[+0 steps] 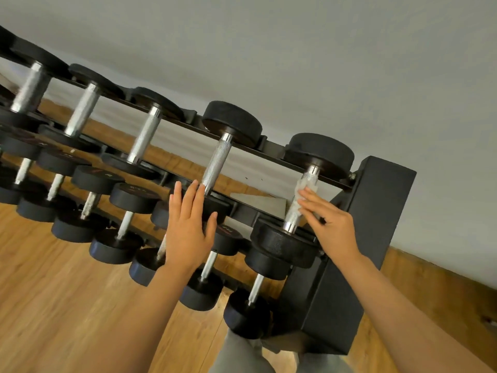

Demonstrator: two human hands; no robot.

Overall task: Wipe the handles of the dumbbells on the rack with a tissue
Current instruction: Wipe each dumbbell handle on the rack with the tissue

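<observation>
A black rack (pixel 376 211) carries black dumbbells with knurled silver handles in two tiers. My right hand (pixel 330 224) holds a white tissue (pixel 305 188) against the handle of the rightmost top dumbbell (pixel 298 208), fingers bent round it from the right side. My left hand (pixel 188 227) lies flat with straight fingers on the near black head of the neighbouring top dumbbell, fingertips close to the lower end of its handle (pixel 215 165). It holds nothing.
More top-tier dumbbells (pixel 144 135) run off to the left, and a lower tier of smaller dumbbells (pixel 125 224) sits in front. A wooden floor (pixel 67 305) lies below, a grey wall (pixel 295 49) behind. My grey-trousered leg (pixel 236 356) is at the bottom.
</observation>
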